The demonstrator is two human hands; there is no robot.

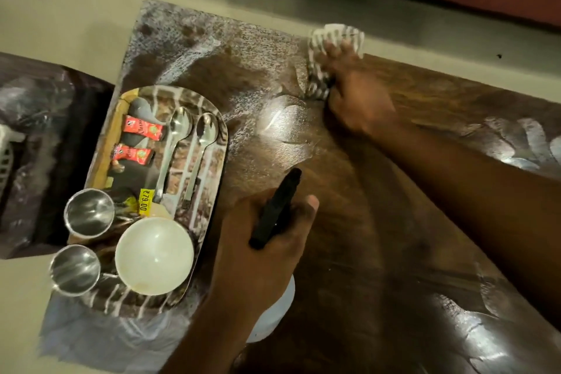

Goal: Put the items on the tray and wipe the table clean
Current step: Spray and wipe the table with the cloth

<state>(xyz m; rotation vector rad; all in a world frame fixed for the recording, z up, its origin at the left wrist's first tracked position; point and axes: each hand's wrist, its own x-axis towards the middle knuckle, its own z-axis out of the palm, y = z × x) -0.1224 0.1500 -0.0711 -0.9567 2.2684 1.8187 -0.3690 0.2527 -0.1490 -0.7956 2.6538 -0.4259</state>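
Tray (pixel 212 143) loaded; right hand (pixel 358 100) grips cloth (pixel 321 39) at far edge, left hand (pixel 267 252) clasps spray bottle (pixel 274 209). Nearer table (pixel 379 252) likely next.

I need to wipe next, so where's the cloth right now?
In the head view, the striped cloth is bunched in the right hand at the table's far edge, up right of the tray.

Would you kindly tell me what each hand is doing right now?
Left hand: closed around a black spray nozzle.
Right hand: gripping a striped cloth.
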